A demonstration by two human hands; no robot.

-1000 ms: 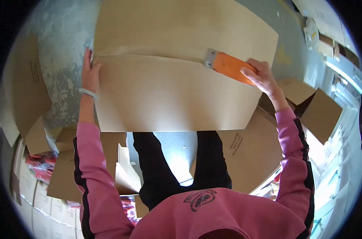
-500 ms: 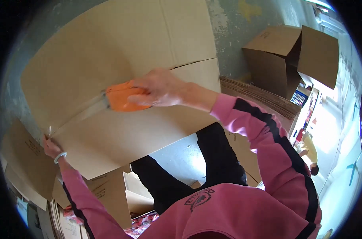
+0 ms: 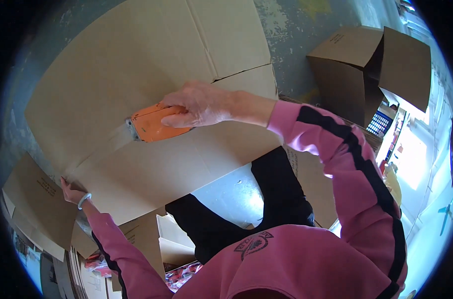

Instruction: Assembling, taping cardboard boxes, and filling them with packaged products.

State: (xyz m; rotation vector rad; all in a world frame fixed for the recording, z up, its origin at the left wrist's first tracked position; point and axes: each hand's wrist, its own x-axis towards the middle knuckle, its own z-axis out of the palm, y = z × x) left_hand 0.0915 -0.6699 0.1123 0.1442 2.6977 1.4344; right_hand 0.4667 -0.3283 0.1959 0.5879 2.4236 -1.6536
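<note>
The orange tape dispenser (image 3: 154, 123) is pressed flat on the flattened cardboard box (image 3: 137, 74), with its long axis along the seam and its metal end pointing to the person's lower left. It is grasped from above by the right hand (image 3: 199, 104), the fingers clenched over its rear. The box's lower left corner is gripped by the left hand (image 3: 73, 192). An open cardboard box (image 3: 356, 74) stands well beyond the right fingers; its contents cannot be seen.
</note>
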